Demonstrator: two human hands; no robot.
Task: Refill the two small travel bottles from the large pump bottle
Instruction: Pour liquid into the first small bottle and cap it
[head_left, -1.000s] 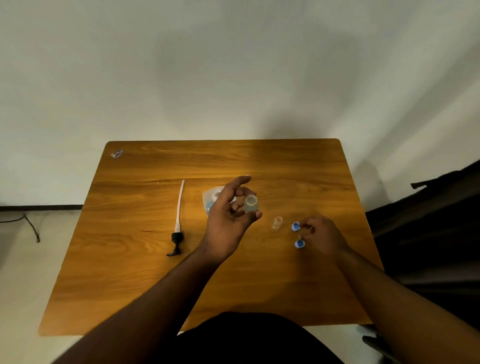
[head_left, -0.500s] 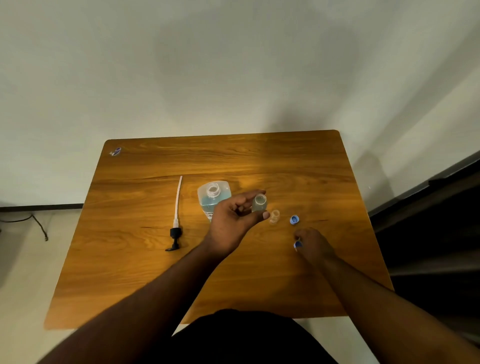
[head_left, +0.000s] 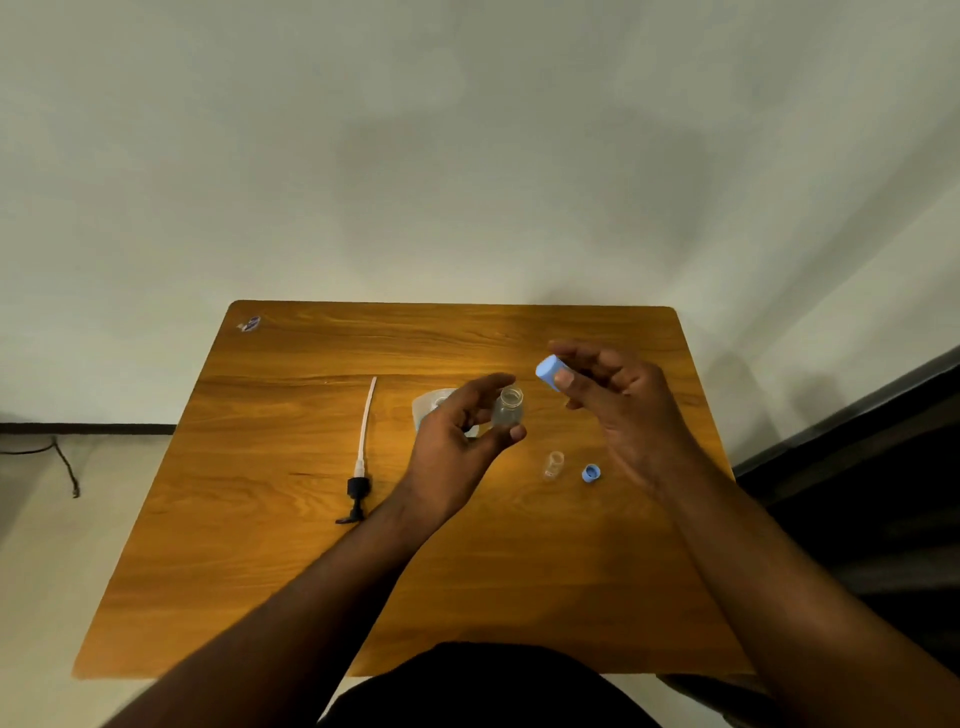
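A blue cap (head_left: 549, 370) is pinched between the thumb and fingers (head_left: 563, 379) of the right hand (head_left: 618, 400), right of centre in the frame and raised above the worktop (head_left: 291, 545). Just to its left, an uncapped clear travel bottle (head_left: 508, 408) is held upright between the thumb and curled fingers (head_left: 491, 382) of the left hand (head_left: 457, 447), its open mouth facing up; the cap and that mouth are near each other but apart. Whether liquid is inside the held bottle cannot be told with certainty, though it looks faintly tinted.

Lower and to the right, the second small travel bottle (head_left: 554, 464) stands on the worktop, open and seemingly empty, with the other blue cap (head_left: 591, 473) lying just beside it. Behind the left hand, the large pump bottle (head_left: 431, 405) is partly hidden; its neck is open, and its pump head with dip tube (head_left: 361, 457) has been laid flat on the worktop to the left of centre. A small scrap (head_left: 249, 324) lies at the worktop's upper left corner.

It is judged that the held bottle is about to be capped, so the first refill would be done or nearly so. The second bottle is judged to be left for filling and capping, and the pump is left to be put back on the large bottle.
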